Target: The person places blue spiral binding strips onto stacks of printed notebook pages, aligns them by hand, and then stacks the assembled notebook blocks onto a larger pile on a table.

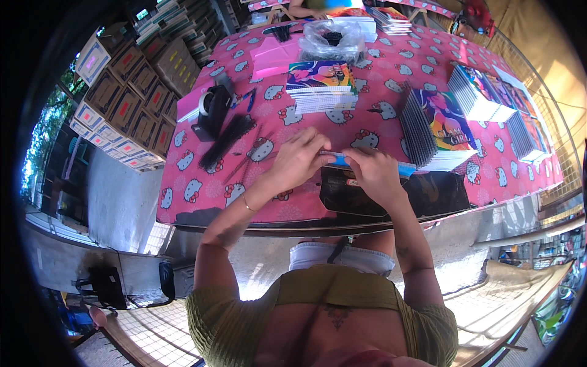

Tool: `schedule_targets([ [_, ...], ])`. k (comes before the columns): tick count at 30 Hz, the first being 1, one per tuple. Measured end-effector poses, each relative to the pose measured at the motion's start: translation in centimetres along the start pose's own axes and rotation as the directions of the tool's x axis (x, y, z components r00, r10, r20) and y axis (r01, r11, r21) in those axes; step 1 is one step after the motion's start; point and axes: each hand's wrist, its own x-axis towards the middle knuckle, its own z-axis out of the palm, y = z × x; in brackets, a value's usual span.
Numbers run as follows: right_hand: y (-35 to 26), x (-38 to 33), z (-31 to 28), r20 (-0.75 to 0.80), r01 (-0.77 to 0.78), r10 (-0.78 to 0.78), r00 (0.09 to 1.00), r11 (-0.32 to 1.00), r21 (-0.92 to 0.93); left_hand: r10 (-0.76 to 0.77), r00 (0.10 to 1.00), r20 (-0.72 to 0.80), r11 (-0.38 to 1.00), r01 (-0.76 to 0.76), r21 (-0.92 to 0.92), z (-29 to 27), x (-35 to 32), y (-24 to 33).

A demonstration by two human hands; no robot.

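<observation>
Blue item [339, 160] in both hands [298, 158] [375, 173]; table edge [287, 228] near, books [439, 119] apart.

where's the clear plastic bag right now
In the head view's upper centre, the clear plastic bag sits beyond a notebook stack and right of pink sheets.

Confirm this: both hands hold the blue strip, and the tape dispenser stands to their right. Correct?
No: the tape dispenser stands to their left, not right, as the head view shows. The left hand and right hand do hold the blue strip.
</observation>
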Motion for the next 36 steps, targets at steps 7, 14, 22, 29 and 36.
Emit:
schedule_targets([
  [7,0.0,0.2,0.0,0.027,-0.019,0.02,0.999,0.998,-0.057,0.008,0.998,-0.056,0.944,0.011,0.33,8.9,-6.9,4.4],
  [14,0.5,-0.5,-2.3,-0.171,0.091,-0.118,0.978,0.983,-0.159,0.069,0.991,-0.118,0.936,-0.024,0.35,8.9,-6.2,2.8],
  [22,1.9,-1.9,-3.1,0.071,-0.015,0.019,0.997,0.998,-0.067,0.156,0.988,-0.005,0.903,-0.14,0.405,7.9,-5.8,3.7],
  [29,2.4,-1.4,-3.1,0.078,-0.007,0.013,0.997,0.998,-0.07,0.177,0.984,0.026,0.901,-0.173,0.398,7.3,-3.1,3.5],
  [36,1.8,-2.2,-4.8,0.025,-0.021,0.022,0.999,0.999,-0.029,0.118,0.991,0.06,0.898,-0.132,0.42,5.3,-1.1,5.5],
])
